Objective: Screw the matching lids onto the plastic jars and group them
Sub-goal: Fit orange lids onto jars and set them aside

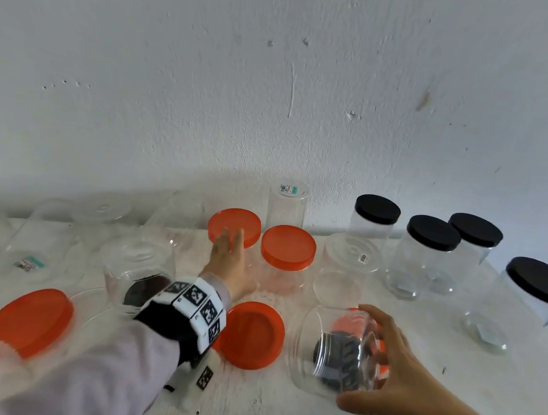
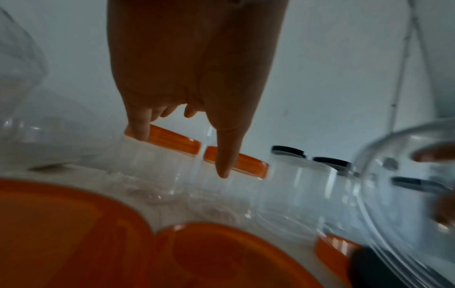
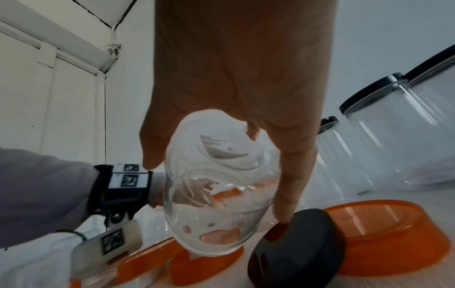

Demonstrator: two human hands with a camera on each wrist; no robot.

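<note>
My left hand (image 1: pixel 231 247) reaches forward, its straight fingers resting on the orange lid (image 1: pixel 234 228) of a clear jar near the wall. In the left wrist view a fingertip (image 2: pixel 140 128) touches that lid's rim (image 2: pixel 172 140); the thumb hangs in front of a second orange-lidded jar (image 1: pixel 288 248). My right hand (image 1: pixel 367 360) grips a clear lidless jar (image 1: pixel 331 349), tilted above the table; the right wrist view shows the jar (image 3: pixel 221 185) between thumb and fingers. A black lid (image 3: pixel 295 247) lies under it. Loose orange lids (image 1: pixel 252 334) (image 1: pixel 27 318) lie on the table.
Several clear jars with black lids (image 1: pixel 433 233) stand grouped at the right. More clear lidless jars (image 1: pixel 350 261) (image 1: pixel 137 270) stand or lie at the centre and left. Another orange lid (image 3: pixel 384 233) lies upside down beside the black one. A white wall (image 1: pixel 278 104) closes the back.
</note>
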